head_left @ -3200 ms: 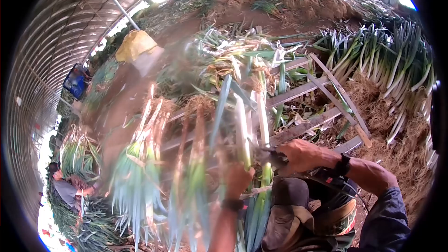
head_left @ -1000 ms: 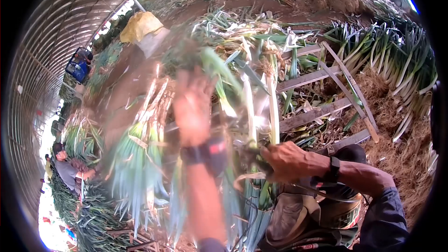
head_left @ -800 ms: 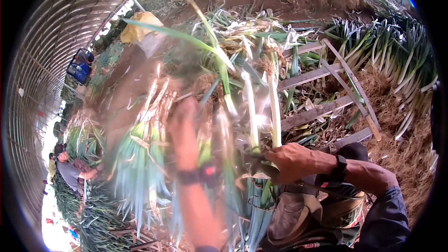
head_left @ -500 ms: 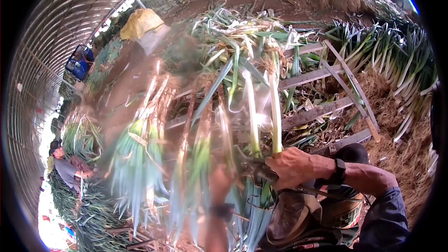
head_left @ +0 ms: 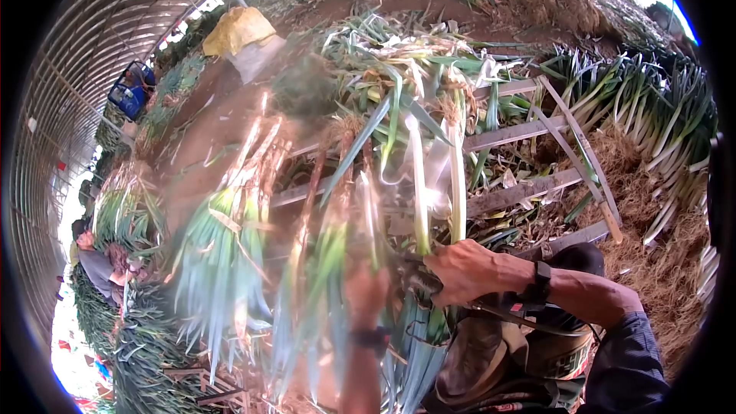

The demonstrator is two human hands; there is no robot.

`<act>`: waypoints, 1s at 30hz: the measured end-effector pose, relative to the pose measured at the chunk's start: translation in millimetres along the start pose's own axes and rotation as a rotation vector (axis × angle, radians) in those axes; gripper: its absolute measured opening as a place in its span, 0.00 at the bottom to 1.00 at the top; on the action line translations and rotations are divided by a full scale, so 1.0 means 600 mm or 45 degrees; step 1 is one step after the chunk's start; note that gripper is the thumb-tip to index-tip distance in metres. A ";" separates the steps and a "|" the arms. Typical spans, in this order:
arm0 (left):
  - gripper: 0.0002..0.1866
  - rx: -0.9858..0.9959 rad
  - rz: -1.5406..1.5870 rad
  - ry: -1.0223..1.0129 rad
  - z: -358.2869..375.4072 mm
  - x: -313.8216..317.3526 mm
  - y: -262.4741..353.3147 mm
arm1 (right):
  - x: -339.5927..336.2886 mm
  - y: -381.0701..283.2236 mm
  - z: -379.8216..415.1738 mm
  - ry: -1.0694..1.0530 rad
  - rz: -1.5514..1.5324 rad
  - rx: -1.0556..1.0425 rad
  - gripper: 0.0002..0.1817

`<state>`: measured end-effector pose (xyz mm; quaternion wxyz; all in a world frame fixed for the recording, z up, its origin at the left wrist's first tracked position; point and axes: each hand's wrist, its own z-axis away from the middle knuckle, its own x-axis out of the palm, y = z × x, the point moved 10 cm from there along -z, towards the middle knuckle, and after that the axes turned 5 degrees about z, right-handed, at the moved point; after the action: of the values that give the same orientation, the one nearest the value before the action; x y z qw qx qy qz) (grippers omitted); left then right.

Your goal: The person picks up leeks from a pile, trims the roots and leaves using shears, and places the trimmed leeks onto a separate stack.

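My right hand (head_left: 469,271), with a dark band at its wrist, has its fingers wrapped round a thick leek (head_left: 458,192) at the lower end of its pale stalk. A second peeled leek (head_left: 419,192) stands close beside it, and its lower part meets something dark between my hands. My left hand (head_left: 366,291) is a blurred shape at the green part of the neighbouring leeks, its fingers smeared. Unpeeled leeks with brown outer skins (head_left: 335,211) lie left of it, roots up and leaves down.
A slatted wooden rack (head_left: 517,132) carries leek trimmings (head_left: 410,50). Rows of leeks (head_left: 613,96) lie at the right beside a heap of roots (head_left: 613,161). At the far left are a crouching person (head_left: 100,272), a blue crate (head_left: 132,92) and a yellow sack (head_left: 239,31).
The view has shifted slightly. My right hand has moved a little left against the leeks, still closed on the thick one. The person at the left now bends lower.
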<state>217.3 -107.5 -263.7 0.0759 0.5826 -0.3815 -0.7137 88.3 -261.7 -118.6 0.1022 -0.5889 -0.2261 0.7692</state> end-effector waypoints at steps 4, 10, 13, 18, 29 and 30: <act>0.25 0.099 -0.177 0.091 -0.012 0.007 0.021 | -0.007 0.023 -0.034 0.014 0.000 0.046 0.33; 0.36 -0.087 0.015 -0.002 -0.016 -0.012 0.050 | -0.030 0.068 -0.082 0.213 -0.061 0.063 0.36; 0.42 -0.195 -0.121 -0.030 -0.013 0.003 0.035 | -0.024 0.089 -0.108 0.170 -0.008 0.151 0.36; 0.46 -0.081 -0.284 0.063 -0.015 0.021 0.015 | -0.023 0.122 -0.139 0.250 0.052 0.213 0.35; 0.31 -0.096 0.089 -0.081 -0.028 0.026 0.015 | -0.005 0.185 -0.222 0.265 0.052 0.323 0.43; 0.30 -0.099 0.065 -0.075 -0.032 0.029 0.008 | -0.010 0.189 -0.226 0.267 0.051 0.328 0.44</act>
<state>227.5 -129.3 -274.4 0.1055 0.5479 -0.3703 -0.7427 231.4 -332.5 -194.2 0.1847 -0.6523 -0.1018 0.7281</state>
